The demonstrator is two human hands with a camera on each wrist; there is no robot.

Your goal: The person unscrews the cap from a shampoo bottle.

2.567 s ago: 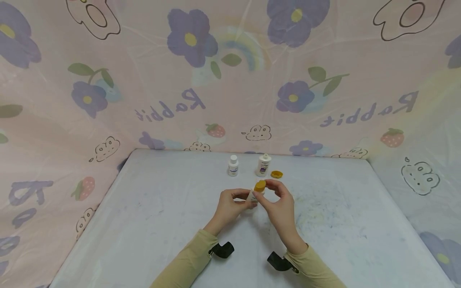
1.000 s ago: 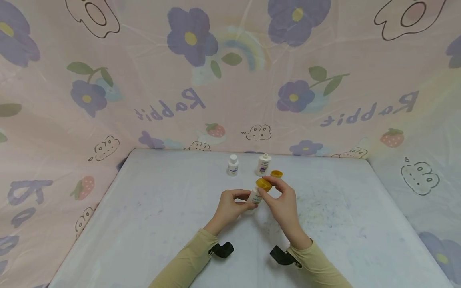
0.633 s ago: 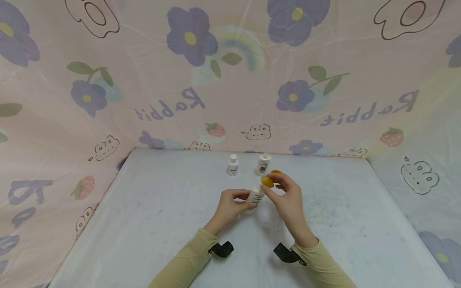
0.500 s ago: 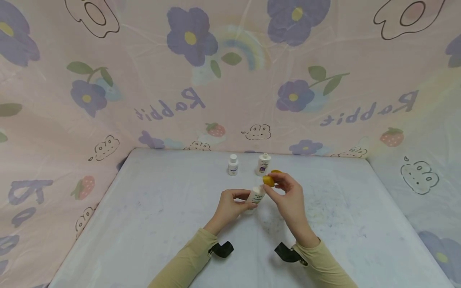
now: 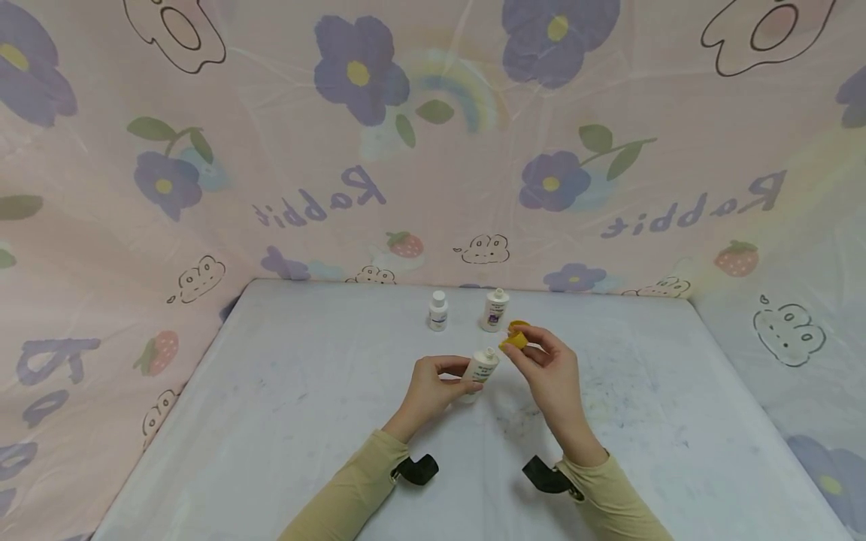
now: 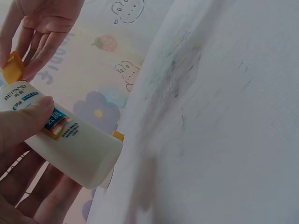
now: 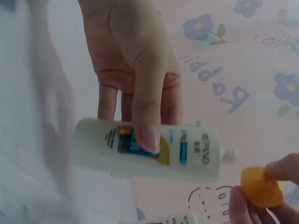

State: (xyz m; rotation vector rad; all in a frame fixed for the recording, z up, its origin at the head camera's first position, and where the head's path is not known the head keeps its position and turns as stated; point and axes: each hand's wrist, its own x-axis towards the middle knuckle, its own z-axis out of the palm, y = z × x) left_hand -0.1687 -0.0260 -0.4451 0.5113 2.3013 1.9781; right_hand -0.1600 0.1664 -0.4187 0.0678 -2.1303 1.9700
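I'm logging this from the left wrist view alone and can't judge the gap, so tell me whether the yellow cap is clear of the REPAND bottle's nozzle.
Observer: It is clear. The right wrist view shows the nozzle of the REPAND bottle bare, with the yellow cap apart from it in the right hand.
Operator: Tell me about any bottle with its cap on.
Observer: The head view shows a small white bottle standing upright toward the back, its white cap on.
Operator: Now report what stands beside it.
Observer: To its right, a white bottle with a printed label stands uncapped.
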